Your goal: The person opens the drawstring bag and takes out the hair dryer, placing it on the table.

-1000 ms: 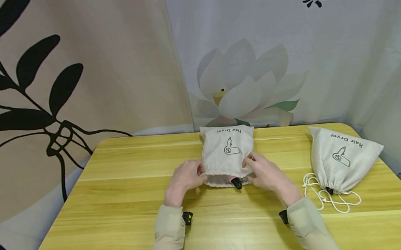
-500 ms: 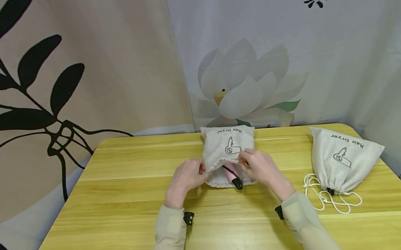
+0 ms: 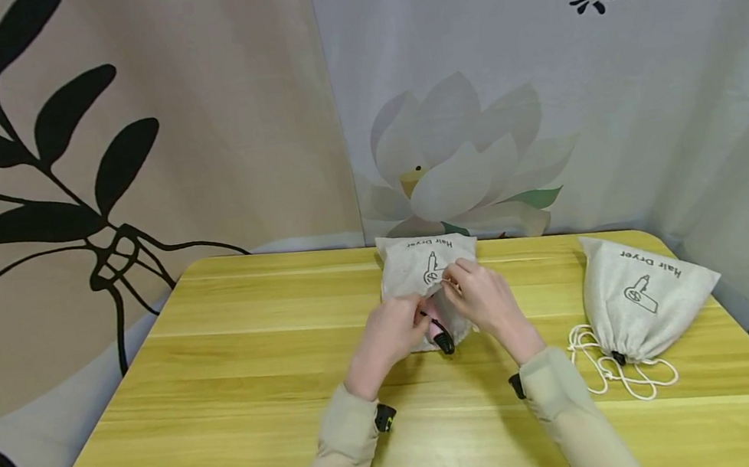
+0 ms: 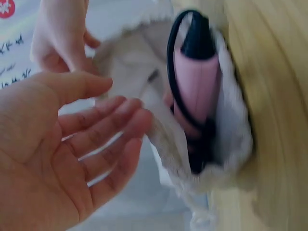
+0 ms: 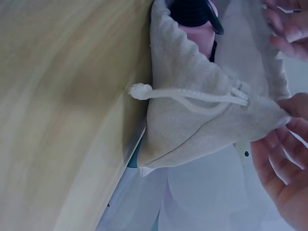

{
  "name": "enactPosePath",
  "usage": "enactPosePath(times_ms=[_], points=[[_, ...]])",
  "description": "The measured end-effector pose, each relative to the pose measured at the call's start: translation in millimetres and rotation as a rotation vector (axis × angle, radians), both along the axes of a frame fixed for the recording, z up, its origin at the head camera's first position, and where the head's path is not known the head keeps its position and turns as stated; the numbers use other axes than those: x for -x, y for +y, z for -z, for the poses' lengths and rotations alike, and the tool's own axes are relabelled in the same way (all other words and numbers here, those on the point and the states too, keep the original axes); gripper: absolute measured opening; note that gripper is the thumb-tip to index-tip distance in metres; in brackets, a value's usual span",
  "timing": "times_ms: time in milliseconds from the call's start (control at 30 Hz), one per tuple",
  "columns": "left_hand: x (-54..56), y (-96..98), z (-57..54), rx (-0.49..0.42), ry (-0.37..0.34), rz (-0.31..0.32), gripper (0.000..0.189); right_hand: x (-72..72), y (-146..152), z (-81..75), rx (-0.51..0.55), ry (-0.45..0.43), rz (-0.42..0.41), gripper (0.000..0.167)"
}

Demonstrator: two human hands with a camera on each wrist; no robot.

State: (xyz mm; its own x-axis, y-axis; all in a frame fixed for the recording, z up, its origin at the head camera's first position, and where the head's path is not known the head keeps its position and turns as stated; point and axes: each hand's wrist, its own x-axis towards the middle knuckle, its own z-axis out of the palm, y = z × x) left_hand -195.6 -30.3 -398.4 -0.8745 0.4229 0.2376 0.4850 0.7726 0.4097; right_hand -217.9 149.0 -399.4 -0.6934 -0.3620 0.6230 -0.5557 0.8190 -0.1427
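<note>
A light-grey cloth drawstring bag [image 3: 399, 265] printed "Hair Dryer" lies at the table's far middle, its mouth facing me. Inside sits a pink hair dryer [image 4: 198, 84], its handle and black cord end poking out at the opening. My right hand [image 3: 487, 298] pinches the bag's upper rim and lifts it, as the right wrist view shows. Loosely bent and holding nothing, the fingers of my left hand [image 3: 391, 332] hover at the mouth beside the handle. From the bag's side hangs a knotted white drawstring [image 5: 192, 94].
At the right of the wooden table [image 3: 231, 435] stands a second "Hair Dryer" bag [image 3: 638, 296], cinched at the neck by a black toggle [image 3: 617, 357]. Its white cords [image 3: 630, 381] trail over the tabletop. A printed curtain [image 3: 230, 126] hangs behind.
My left hand has left the bag's left edge and moved right, toward the dryer handle. My right hand has moved up slightly with the upper rim, and the mouth gapes wider.
</note>
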Motion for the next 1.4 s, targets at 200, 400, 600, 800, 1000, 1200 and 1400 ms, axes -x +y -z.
enactPosePath(times_ms=[200,400,600,800,1000,1200,1400], points=[[-0.8,13.4,2.2,-0.034,-0.092,-0.072,0.014,1.6,-1.9,-3.6,-0.027,-0.006,-0.007,0.004],[6.1,20.3,2.3,0.006,-0.194,-0.194,0.034,4.1,-4.2,-4.3,-0.064,-0.01,-0.02,0.004],[11.4,29.7,7.9,0.094,-0.144,-0.283,0.044,4.3,-6.8,-6.4,-0.101,-0.058,-0.019,0.001],[17.0,38.5,17.9,0.161,-0.107,-0.354,0.049,5.0,-7.5,-3.5,-0.112,-0.106,-0.032,0.004],[21.5,45.7,24.4,0.197,-0.158,-0.416,0.036,3.9,-6.4,-0.2,-0.102,-0.179,-0.038,0.004],[24.1,46.0,27.5,0.179,-0.168,-0.444,0.035,4.1,-3.1,3.0,-0.021,-0.31,-0.069,0.008],[24.9,38.4,27.5,0.145,-0.193,-0.411,0.029,9.2,4.7,9.1,0.061,-0.391,-0.07,0.013]])
